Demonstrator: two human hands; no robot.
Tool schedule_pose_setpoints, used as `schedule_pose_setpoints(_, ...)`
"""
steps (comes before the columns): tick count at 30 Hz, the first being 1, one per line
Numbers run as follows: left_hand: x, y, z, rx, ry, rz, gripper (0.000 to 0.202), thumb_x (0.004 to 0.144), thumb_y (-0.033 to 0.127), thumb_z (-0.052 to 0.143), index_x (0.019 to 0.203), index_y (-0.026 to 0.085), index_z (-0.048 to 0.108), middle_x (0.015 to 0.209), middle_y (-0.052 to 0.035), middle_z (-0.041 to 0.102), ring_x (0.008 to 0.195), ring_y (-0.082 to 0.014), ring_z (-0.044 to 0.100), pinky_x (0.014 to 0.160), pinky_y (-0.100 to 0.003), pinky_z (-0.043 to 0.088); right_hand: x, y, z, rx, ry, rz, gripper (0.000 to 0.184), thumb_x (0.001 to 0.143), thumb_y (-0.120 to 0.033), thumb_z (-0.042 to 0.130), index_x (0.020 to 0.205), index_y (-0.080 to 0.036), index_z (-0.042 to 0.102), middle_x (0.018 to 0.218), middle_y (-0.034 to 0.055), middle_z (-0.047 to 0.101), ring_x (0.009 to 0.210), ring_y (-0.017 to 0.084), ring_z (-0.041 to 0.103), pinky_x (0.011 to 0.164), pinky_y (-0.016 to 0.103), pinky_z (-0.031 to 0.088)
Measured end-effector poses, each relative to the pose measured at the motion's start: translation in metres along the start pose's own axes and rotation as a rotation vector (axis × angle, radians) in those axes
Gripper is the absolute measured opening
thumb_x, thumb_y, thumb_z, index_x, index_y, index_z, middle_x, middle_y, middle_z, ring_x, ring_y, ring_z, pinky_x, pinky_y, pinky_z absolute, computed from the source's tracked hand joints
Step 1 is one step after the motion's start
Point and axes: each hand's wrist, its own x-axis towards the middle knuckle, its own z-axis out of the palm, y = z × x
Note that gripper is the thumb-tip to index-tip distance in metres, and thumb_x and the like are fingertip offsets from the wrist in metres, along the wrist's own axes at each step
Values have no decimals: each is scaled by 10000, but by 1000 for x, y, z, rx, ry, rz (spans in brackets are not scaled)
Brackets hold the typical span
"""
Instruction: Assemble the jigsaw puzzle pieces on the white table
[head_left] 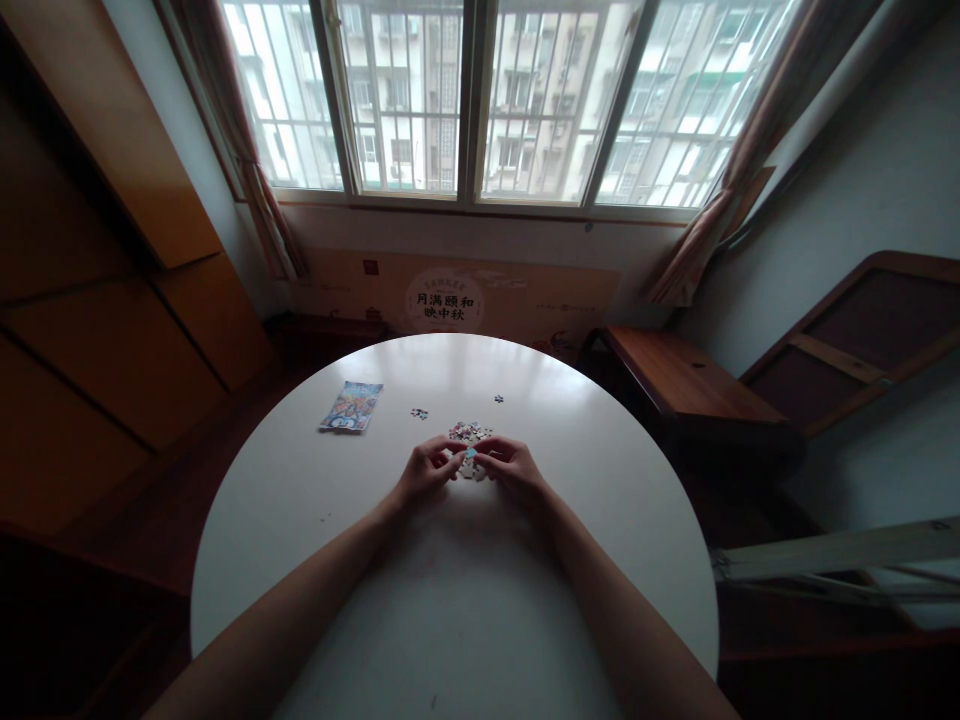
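The round white table (450, 620) is looking smooth, so loose pieces could be sliding if the left forearm (300, 580) or right forearm (600, 575) were sweeping across it. The left hand (426, 468) and right hand (517, 465) are hovering at the near side of the pile of jigsaw pieces (471, 432); dropping knuckles could be scattering it. Beyond, a small cluster (420, 412) and a lone piece (499, 399) are lying apart, where a stray nudge could be shifting them. Between the hands, thumbs and forefingers are pinching a pale blue jigsaw piece (471, 453); an uneven squeeze could be letting it fall among the others.

The bottom edge is cutting off both forearms. The illustrated sheet (352, 408) is showing print too small to read. Fingers are covering part of the pile, and whether the blue bit is one piece or two is staying unclear.
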Motion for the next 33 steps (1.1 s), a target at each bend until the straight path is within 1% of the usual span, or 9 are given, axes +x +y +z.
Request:
schedule_pose_setpoints(4,1,-5,1,8,8,2,315,750,385,636,913,117,669,892,-87,654,528,-81,574,465,-189,463,0,0,0,9,-12,-7,323,613,-388,754,808,-139,686,666,28,655,542,109,543,486,224,405)
schedule_pose_setpoints(8,2,-6,1,13,11,5,331,736,402,649,906,118,665,877,-79,662,529,-82,574,469,-190,474,0,2,0,53,11,-13,334,600,-387,760,821,-143,701,729,46,691,618,137,596,570,254,450)
schedule_pose_setpoints(15,1,-4,1,41,30,3,325,703,399,681,866,119,657,798,-60,669,502,-79,565,450,-182,454,0,2,0,66,0,13,328,608,-373,757,835,-140,715,708,48,697,545,117,568,512,242,437)
schedule_pose_setpoints(20,1,-1,1,47,30,9,335,697,384,688,902,122,649,756,-49,667,494,-80,562,450,-182,449,2,6,-2,76,-34,11,347,618,-378,753,861,-133,717,679,46,687,504,111,556,513,255,444)
schedule_pose_setpoints(24,1,-2,1,63,26,18,297,698,381,688,840,122,652,747,-48,662,499,-84,568,454,-185,444,3,8,-3,81,-34,8,331,615,-367,758,848,-135,717,700,51,692,535,119,567,523,257,449)
schedule_pose_setpoints(27,2,-4,0,59,40,6,294,704,373,687,846,119,644,705,-32,638,501,-83,562,458,-182,438,3,8,-2,90,-33,6,342,607,-349,767,875,-145,708,742,54,697,578,129,580,527,252,452)
schedule_pose_setpoints(30,1,-4,0,39,55,-2,292,706,371,689,841,117,637,648,-7,599,503,-82,555,460,-178,429,3,8,-2,81,-46,-4,349,595,-319,779,891,-154,698,715,36,689,570,116,571,518,236,438)
schedule_pose_setpoints(33,1,-2,0,37,61,-7,293,696,382,696,805,118,631,647,-4,592,500,-80,549,459,-178,424,4,11,-3,62,-64,-18,339,593,-299,783,887,-154,693,688,23,679,561,108,564,520,232,430)
